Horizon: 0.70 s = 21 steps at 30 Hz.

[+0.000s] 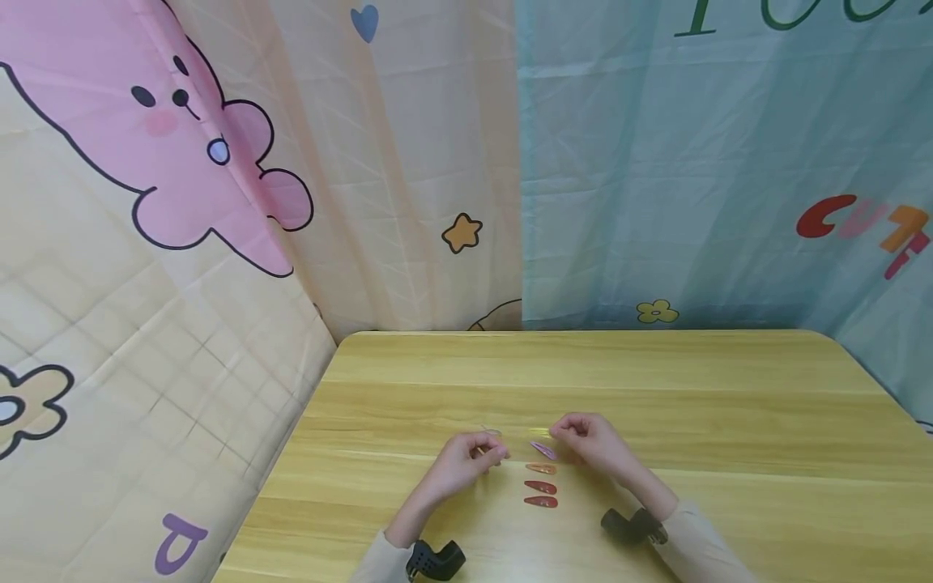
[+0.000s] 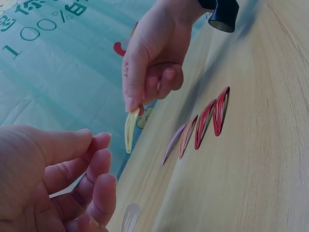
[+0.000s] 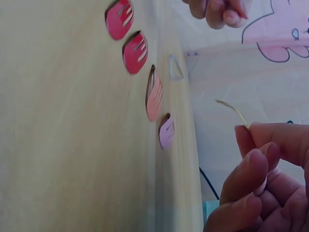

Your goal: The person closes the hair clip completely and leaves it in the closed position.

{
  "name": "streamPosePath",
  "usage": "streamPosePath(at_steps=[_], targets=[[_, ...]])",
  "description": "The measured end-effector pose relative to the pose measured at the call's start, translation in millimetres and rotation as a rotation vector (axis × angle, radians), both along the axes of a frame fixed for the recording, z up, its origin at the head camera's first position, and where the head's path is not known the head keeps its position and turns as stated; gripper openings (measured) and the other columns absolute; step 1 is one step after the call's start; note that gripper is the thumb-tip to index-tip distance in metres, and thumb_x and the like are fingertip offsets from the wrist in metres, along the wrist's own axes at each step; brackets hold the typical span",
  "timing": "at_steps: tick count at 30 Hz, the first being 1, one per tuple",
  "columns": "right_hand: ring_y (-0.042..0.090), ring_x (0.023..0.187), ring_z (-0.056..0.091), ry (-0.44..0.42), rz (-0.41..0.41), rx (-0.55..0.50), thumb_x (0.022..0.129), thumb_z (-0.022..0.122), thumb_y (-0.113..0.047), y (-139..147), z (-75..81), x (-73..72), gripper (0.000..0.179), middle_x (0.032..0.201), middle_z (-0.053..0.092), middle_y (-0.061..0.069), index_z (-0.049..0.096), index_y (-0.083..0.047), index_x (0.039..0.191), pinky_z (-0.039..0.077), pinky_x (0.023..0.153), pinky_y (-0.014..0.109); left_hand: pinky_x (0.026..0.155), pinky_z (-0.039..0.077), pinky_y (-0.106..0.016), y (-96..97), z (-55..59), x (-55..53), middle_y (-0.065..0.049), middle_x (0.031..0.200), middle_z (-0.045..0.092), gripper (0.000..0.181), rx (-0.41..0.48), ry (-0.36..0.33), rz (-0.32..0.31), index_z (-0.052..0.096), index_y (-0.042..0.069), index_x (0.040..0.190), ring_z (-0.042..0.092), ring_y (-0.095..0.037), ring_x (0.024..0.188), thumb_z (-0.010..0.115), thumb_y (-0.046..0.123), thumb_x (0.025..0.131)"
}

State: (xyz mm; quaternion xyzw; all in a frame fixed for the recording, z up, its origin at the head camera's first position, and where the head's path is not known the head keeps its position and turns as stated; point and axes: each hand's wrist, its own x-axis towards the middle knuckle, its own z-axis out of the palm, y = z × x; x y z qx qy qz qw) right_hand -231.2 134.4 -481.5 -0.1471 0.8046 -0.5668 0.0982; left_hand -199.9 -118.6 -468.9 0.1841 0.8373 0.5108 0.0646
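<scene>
My right hand [image 1: 594,444] pinches a yellow snap hair clip [image 2: 129,133] by one end between thumb and forefinger, above the table. Loosely curled, my left hand [image 1: 462,463] hovers across from it, thumb and forefinger close together with nothing seen between them. Between the hands lies a column of snap clips: a purple clip [image 1: 543,450], an orange clip [image 1: 541,469], a red clip [image 1: 541,487] and another red clip [image 1: 541,502] nearest me. A whitish clip [image 2: 130,217] rests on the table just beyond my left hand.
The wood-grain table [image 1: 700,380] has rounded far corners. Printed curtains [image 1: 408,162] hang behind it and on the left. Each wrist wears a black camera, such as the left wrist camera [image 1: 437,560].
</scene>
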Motion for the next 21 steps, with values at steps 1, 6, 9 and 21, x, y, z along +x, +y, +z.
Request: streamPosePath(at_steps=[1, 6, 9, 21], targets=[[0.011, 0.046, 0.04, 0.0, -0.01, 0.01, 0.093, 0.063, -0.022, 0.2, -1.1, -1.0, 0.024, 0.059, 0.046, 0.001, 0.065, 0.002, 0.095, 0.035, 0.043, 0.022, 0.056, 0.045, -0.022, -0.1, 0.0, 0.2, 0.0, 0.078, 0.063, 0.015, 0.001, -0.004, 0.0, 0.071, 0.007, 0.091, 0.057, -0.023, 0.065, 0.062, 0.019, 0.093], [0.011, 0.045, 0.042, 0.027, -0.054, 0.064, 0.092, 0.064, -0.022, 0.1, -5.4, -4.7, 0.022, 0.059, 0.048, 0.0, 0.066, 0.0, 0.093, 0.036, 0.042, 0.023, 0.055, 0.044, -0.022, -0.7, 1.3, 0.7, -0.001, 0.079, 0.063, 0.015, -0.001, -0.01, 0.002, 0.07, 0.007, 0.091, 0.058, -0.027, 0.066, 0.062, 0.02, 0.093], [0.011, 0.044, 0.042, 0.039, -0.087, 0.091, 0.092, 0.064, -0.02, -0.3, -7.2, -6.1, 0.019, 0.058, 0.048, 0.0, 0.066, -0.002, 0.091, 0.036, 0.041, 0.023, 0.055, 0.044, -0.022, -0.7, 1.6, 0.6, 0.0, 0.078, 0.063, 0.016, -0.008, -0.012, 0.003, 0.07, 0.007, 0.091, 0.058, -0.028, 0.066, 0.061, 0.02, 0.094], [0.01, 0.044, 0.043, 0.081, -0.145, 0.184, 0.09, 0.066, -0.013, -2.4, -7.7, -4.3, 0.012, 0.057, 0.051, 0.0, 0.067, -0.002, 0.087, 0.035, 0.041, 0.022, 0.054, 0.044, -0.022, -0.5, 3.0, 1.3, -0.003, 0.08, 0.063, 0.015, 0.007, -0.027, 0.004, 0.07, 0.008, 0.091, 0.058, -0.029, 0.067, 0.061, 0.019, 0.094]])
